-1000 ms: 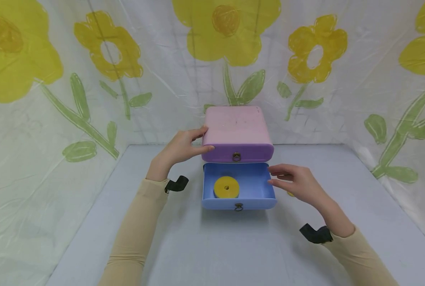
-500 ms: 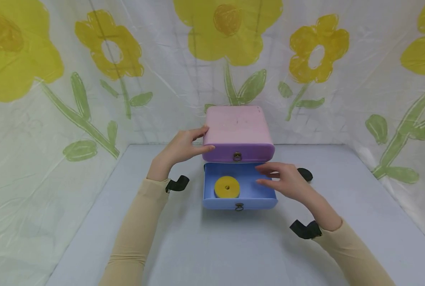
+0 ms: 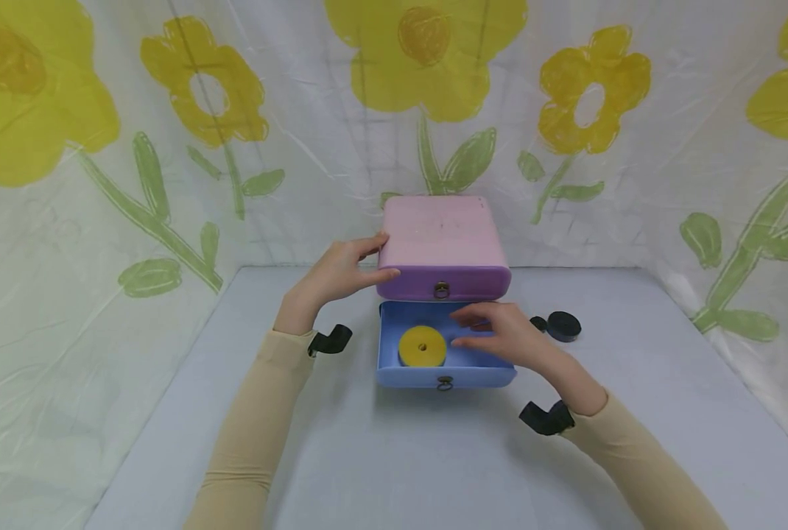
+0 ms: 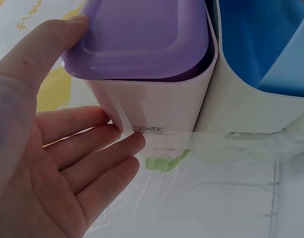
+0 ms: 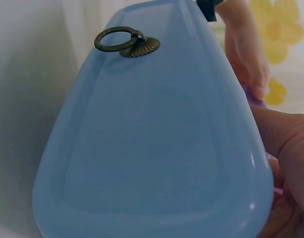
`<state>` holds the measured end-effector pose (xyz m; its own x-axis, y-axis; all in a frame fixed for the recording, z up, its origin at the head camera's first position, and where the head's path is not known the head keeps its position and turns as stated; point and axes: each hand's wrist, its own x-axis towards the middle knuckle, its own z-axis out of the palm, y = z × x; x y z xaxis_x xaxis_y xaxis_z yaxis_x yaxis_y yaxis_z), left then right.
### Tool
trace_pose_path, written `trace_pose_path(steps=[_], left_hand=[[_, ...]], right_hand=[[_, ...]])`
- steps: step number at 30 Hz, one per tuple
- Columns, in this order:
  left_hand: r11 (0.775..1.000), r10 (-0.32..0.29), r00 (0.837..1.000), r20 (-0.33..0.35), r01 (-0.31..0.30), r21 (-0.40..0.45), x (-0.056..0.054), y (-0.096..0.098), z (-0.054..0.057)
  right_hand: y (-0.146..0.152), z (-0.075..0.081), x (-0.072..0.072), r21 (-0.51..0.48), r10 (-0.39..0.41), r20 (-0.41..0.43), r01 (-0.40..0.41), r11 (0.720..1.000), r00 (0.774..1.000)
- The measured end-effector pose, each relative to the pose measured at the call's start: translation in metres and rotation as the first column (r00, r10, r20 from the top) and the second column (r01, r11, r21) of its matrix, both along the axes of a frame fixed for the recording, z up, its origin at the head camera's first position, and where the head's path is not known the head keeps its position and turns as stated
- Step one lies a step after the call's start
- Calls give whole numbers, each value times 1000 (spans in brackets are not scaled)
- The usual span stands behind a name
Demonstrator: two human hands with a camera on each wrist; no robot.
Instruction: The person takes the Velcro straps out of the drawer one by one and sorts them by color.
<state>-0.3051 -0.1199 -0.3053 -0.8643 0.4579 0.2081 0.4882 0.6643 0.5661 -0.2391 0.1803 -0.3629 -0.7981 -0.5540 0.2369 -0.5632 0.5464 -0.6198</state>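
Observation:
A small drawer cabinet with a pink top stands at the back. Its purple upper drawer is closed and its blue lower drawer pulled out. Inside the blue drawer, at the left, lies a thick yellow disc with a small centre hole. My left hand holds the cabinet's left front corner, thumb on the purple front, fingers against the side. My right hand reaches over the blue drawer's right side, thumb and fingers apart and holding nothing, just right of the disc. The right wrist view mostly shows the blue front.
To the right of the cabinet a black disc lies on the white table, with a smaller black piece beside it. A flower-printed curtain hangs behind. A ring pull sticks out from the blue drawer front.
My right hand has moved left from beside the blue drawer to over its inside, nearing the yellow disc. The black pieces at the right have come into view. My left hand stays in place.

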Motion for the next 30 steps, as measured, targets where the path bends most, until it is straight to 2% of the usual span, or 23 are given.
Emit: trace_pose_path(steps=[4, 12, 23, 30], left_hand=[[1000, 3, 1000, 2, -3, -2, 0, 0, 0], [1000, 0, 1000, 0, 0, -15, 0, 1, 2], [1000, -11, 1000, -12, 11, -9, 1, 0, 2], [1000, -11, 1000, -6, 11, -9, 1, 0, 3]], right_hand=[[-7, -1, -4, 13, 36, 11, -36, 999, 999], [-21, -6, -9, 103, 68, 55, -73, 992, 996], [-32, -14, -17, 153, 137, 20, -138, 978, 990], [-39, -18, -19, 247, 153, 27, -155, 957, 988]])
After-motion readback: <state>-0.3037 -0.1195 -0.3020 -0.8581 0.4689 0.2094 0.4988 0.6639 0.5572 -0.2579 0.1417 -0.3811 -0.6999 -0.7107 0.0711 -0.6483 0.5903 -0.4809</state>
